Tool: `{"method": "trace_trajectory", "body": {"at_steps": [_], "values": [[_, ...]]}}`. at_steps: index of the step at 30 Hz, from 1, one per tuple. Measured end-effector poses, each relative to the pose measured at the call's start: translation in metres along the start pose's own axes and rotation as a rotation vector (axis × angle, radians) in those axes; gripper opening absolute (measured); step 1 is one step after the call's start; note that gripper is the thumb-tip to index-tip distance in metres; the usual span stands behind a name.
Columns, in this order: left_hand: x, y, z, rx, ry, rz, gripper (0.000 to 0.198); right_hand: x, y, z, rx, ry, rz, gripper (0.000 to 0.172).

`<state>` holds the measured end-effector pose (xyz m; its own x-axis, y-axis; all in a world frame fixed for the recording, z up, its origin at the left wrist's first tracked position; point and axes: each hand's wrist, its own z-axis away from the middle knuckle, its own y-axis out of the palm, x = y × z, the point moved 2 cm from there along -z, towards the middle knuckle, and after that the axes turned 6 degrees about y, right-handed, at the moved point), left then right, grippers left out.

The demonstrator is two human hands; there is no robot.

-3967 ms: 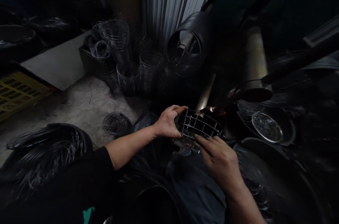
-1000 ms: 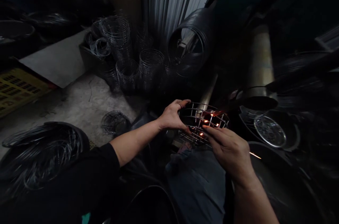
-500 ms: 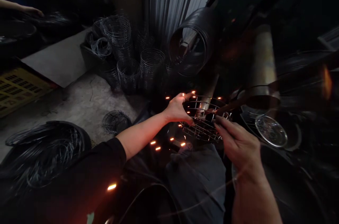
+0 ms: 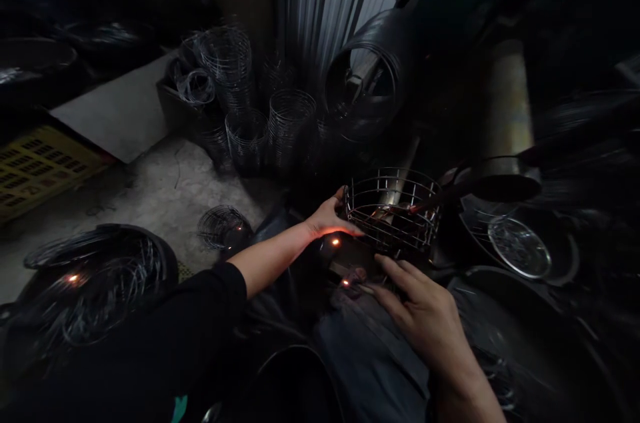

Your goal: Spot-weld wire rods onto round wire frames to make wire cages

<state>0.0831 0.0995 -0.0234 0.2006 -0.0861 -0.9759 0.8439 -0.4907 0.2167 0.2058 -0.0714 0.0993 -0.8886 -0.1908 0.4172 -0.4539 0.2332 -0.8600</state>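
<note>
A round wire basket (image 4: 400,230) with an open grid of rods sits around the end of a pale metal bar in front of me. My left hand (image 4: 333,218) grips its left side, thumb below and fingers behind the wires. My right hand (image 4: 420,303) is apart from the basket, just below it and to the right, with fingers and thumb spread and nothing visible between them. A dark rod with a reddish tip reaches into the basket from the right. Glowing sparks (image 4: 335,242) float under my left hand.
Stacked wire cylinders (image 4: 291,113) and a large wire coil (image 4: 367,76) stand at the back. Tubs of wire pieces (image 4: 107,283) lie left, beside a yellow crate (image 4: 43,166). A metal cylinder (image 4: 510,110) and a basin with a wire ring (image 4: 520,246) are right.
My right hand has let go of the basket and moved down towards me. The basket has tipped more upright in my left hand. Far fewer sparks fly, and another person's hand at far left is gone.
</note>
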Motion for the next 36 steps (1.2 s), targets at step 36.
{"method": "trace_trajectory", "body": {"at_steps": [36], "values": [[-0.079, 0.016, 0.024, 0.057, 0.307, -0.573, 0.095, -0.022, -0.009, -0.031, -0.196, -0.218, 0.223, 0.021]]}}
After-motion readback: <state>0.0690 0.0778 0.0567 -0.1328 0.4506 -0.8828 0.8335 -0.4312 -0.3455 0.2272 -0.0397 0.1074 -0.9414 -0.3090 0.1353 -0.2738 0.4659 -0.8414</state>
